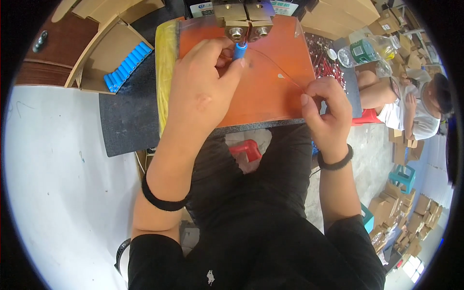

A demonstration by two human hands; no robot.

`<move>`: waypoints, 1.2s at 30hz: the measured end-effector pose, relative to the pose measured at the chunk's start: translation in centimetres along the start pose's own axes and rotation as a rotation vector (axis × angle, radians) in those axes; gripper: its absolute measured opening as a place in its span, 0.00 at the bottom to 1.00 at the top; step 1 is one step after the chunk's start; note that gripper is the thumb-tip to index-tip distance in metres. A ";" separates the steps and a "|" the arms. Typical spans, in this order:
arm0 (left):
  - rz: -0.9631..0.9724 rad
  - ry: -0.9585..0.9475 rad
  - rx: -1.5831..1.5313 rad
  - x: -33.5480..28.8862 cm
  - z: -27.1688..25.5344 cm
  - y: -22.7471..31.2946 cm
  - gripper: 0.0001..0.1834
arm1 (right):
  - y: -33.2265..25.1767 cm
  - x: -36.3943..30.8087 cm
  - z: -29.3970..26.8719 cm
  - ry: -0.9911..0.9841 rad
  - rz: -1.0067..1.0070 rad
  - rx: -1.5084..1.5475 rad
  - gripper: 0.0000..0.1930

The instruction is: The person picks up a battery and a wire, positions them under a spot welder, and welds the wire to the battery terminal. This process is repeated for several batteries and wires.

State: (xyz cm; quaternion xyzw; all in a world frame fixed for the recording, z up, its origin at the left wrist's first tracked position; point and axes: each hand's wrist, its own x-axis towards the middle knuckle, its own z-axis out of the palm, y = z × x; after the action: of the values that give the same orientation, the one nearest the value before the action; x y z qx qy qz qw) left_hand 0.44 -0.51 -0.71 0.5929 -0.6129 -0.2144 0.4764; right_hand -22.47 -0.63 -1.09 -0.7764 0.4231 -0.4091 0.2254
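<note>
Between the thumb and fingers of my left hand point(200, 92) is a blue cylindrical battery cell point(239, 52). Its upper end sits right beneath the metal jaws of a bench machine point(247, 21); whether they touch cannot be made out. A thin wire point(276, 66) runs from near the cell in a loose curve to my right hand point(332, 108), which pinches its other end between thumb and forefinger. Both hands are over an orange mat point(270, 99) on the bench.
At the left, an open cardboard box point(96, 79) holds a row of blue cells point(126, 66). Yellow sheeting point(166, 72) lies along the mat's left edge. Many red wires point(329, 63) are heaped at its right, beside a plastic bottle point(362, 52). Another person point(425, 108) sits further right.
</note>
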 end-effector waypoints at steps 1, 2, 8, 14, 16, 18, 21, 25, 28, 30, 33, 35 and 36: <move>0.005 0.000 0.010 0.0 0.0 0.0 0.14 | 0.1 0.0 0.0 0.007 -0.016 0.005 0.05; 0.009 0.001 0.020 0.0 -0.1 0.0 0.14 | 0.2 0.0 0.0 0.014 -0.032 0.011 0.05; -0.006 -0.028 0.060 -0.1 -0.3 0.1 0.14 | 0.2 0.1 0.1 -0.001 -0.052 0.019 0.06; 0.021 -0.023 0.039 0.0 -0.2 -0.4 0.14 | 0.2 0.3 0.2 0.000 -0.075 0.016 0.05; 0.009 -0.027 0.043 0.0 -0.2 -0.2 0.14 | 0.3 0.2 0.1 -0.005 -0.073 0.002 0.05; -0.001 -0.030 0.047 0.0 -0.2 -0.1 0.14 | 0.3 0.2 0.0 -0.010 -0.072 -0.012 0.05; 0.025 -0.026 0.039 0.0 -0.2 0.0 0.14 | 0.1 0.2 0.0 -0.004 -0.039 0.004 0.05; -0.002 -0.019 0.050 0.0 -0.2 0.2 0.14 | 0.2 0.2 0.0 0.002 -0.032 0.002 0.05; -0.012 -0.015 0.038 -0.1 -0.2 0.0 0.15 | 0.3 -0.1 0.0 0.006 -0.005 0.028 0.05; -0.053 -0.018 0.051 -0.2 -0.4 0.2 0.15 | 0.1 -0.2 0.2 0.013 0.017 0.056 0.05; -0.146 -0.055 -0.047 -0.7 -1.0 1.0 0.14 | -0.6 0.4 0.8 0.121 0.036 0.123 0.06; -0.183 -0.107 -0.037 -0.8 -1.3 1.4 0.15 | -1.0 0.8 0.5 0.121 0.089 0.231 0.07; -0.223 -0.164 -0.034 -0.8 -1.1 1.7 0.16 | -0.9 1.0 0.4 0.142 0.091 0.280 0.06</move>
State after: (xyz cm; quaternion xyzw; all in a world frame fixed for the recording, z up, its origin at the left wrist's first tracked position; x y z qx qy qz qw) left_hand 0.39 0.89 0.91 0.6297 -0.5763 -0.3241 0.4078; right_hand -21.39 -0.99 -0.20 -0.6865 0.4116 -0.5075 0.3192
